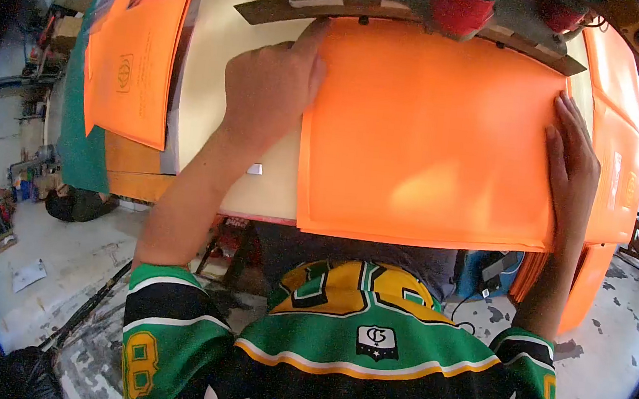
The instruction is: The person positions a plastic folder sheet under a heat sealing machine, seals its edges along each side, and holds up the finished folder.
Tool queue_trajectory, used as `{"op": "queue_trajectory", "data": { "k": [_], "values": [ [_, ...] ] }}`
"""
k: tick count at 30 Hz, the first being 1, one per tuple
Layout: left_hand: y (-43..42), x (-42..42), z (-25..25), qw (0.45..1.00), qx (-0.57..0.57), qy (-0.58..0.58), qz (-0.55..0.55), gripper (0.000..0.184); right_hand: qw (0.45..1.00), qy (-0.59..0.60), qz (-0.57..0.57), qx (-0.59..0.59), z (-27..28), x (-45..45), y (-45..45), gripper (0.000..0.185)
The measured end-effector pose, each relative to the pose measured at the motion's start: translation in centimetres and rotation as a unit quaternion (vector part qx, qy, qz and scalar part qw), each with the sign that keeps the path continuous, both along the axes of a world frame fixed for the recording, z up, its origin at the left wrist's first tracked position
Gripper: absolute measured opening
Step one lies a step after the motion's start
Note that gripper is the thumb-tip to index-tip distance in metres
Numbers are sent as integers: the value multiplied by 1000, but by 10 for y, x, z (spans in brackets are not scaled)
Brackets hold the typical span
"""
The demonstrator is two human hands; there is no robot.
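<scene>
A plain orange folder (433, 141), seemingly more than one layer thick at its lower left corner, lies flat on the cream work surface (214, 58). Its top edge meets a dark metal bar (276, 11) on a machine. My left hand (273, 80) is at the folder's upper left edge, fingers curled and the index finger reaching to the corner by the bar; the fingertips are partly hidden. Along the right edge rests my right hand (576, 151), its fingers stretched out and touching the folder's side.
Printed orange folders (136, 66) lie at the left, and more orange folders (612, 158) are stacked at the right. Red cylindrical parts (465, 10) of the machine overhang the back. A small pale metal piece (255, 169) sits on the cream surface near my left forearm.
</scene>
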State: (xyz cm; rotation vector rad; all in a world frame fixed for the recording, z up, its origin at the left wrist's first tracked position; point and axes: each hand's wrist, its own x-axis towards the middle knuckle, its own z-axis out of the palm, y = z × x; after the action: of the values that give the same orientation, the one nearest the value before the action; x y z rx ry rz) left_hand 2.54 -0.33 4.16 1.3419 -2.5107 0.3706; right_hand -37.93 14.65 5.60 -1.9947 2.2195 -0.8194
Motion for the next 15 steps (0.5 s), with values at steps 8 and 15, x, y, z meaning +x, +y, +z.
{"op": "queue_trajectory", "data": {
  "k": [8,15],
  "values": [
    [-1,5,5,1000,7,13,-3,47,1000,-6,4,-5,0,3,-5,37],
    [4,0,4,996,76,5,55,42,1000,10,18,-22,-3,-5,2,42]
  ]
}}
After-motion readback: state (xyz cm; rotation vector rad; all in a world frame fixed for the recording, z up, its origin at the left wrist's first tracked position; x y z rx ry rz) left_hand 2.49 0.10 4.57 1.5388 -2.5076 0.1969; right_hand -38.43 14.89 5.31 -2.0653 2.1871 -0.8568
